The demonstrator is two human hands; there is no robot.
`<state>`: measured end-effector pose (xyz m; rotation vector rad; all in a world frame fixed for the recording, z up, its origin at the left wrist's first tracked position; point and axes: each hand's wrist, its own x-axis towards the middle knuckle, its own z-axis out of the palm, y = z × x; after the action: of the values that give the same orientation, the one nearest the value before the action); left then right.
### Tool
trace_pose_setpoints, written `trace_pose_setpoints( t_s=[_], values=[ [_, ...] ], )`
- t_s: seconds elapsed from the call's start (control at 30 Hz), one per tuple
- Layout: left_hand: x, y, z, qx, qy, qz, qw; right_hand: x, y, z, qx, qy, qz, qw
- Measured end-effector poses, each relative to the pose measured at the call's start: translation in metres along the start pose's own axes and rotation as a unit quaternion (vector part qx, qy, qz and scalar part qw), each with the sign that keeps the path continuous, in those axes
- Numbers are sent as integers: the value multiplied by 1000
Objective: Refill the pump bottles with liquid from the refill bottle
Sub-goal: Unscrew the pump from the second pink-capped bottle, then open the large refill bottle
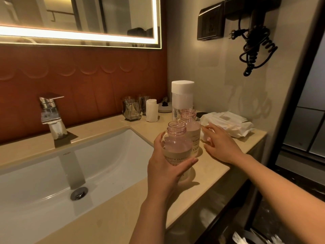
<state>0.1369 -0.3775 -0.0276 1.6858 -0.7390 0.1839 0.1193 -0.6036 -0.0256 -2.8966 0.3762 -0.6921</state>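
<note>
Two pink see-through pump bottles stand without their pump tops on the beige counter [123, 213]. My left hand [165, 171] grips the nearer bottle [176, 143] around its labelled body, right of the sink. The second bottle [191, 127] stands just behind it. My right hand [219, 147] hovers beside that second bottle with fingers spread, holding nothing. A tall clear refill bottle [182, 99] with a white cap stands upright behind both. No pump heads are in view.
A white sink [52, 182] with a chrome tap [51, 115] fills the left. Glass tumblers [131, 110], a rolled white cloth [152, 110] and a small dish [165, 107] line the back wall. A pack of wipes [228, 124] lies at the right. A hairdryer cord [255, 50] hangs above.
</note>
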Motion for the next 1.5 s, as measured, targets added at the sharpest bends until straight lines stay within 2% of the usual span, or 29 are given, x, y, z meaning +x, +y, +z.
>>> trace_pose_setpoints(
  t_s=[0.13,0.27,0.43,0.53,0.7,0.83,0.97,1.2,1.4,1.5],
  values=[
    [1,0,0,-40,-18,-7,999,-4,6,-11,56,-35,-6,998],
    [2,-2,1,-64,-39,-19,997,10,-8,-45,205,69,17,976],
    [2,-3,2,-60,-51,-36,996,62,-54,-90,249,148,7,957],
    [3,-8,2,-33,-49,-39,997,93,-82,-109,218,112,19,969],
    [4,-12,2,-17,-48,-37,998,121,-112,-119,74,16,63,995],
    [4,-9,2,-13,-58,-49,997,132,-112,-109,19,2,78,997],
    [4,-6,1,3,-51,-59,997,133,-106,-103,30,39,86,995],
    [1,3,0,-5,-26,-65,998,124,-113,-108,97,56,-23,993],
    [2,15,-17,-3,113,-91,989,117,-142,-149,126,91,-148,977],
    [11,31,-39,4,167,-79,983,105,-164,-169,143,114,-195,964]
  ],
)
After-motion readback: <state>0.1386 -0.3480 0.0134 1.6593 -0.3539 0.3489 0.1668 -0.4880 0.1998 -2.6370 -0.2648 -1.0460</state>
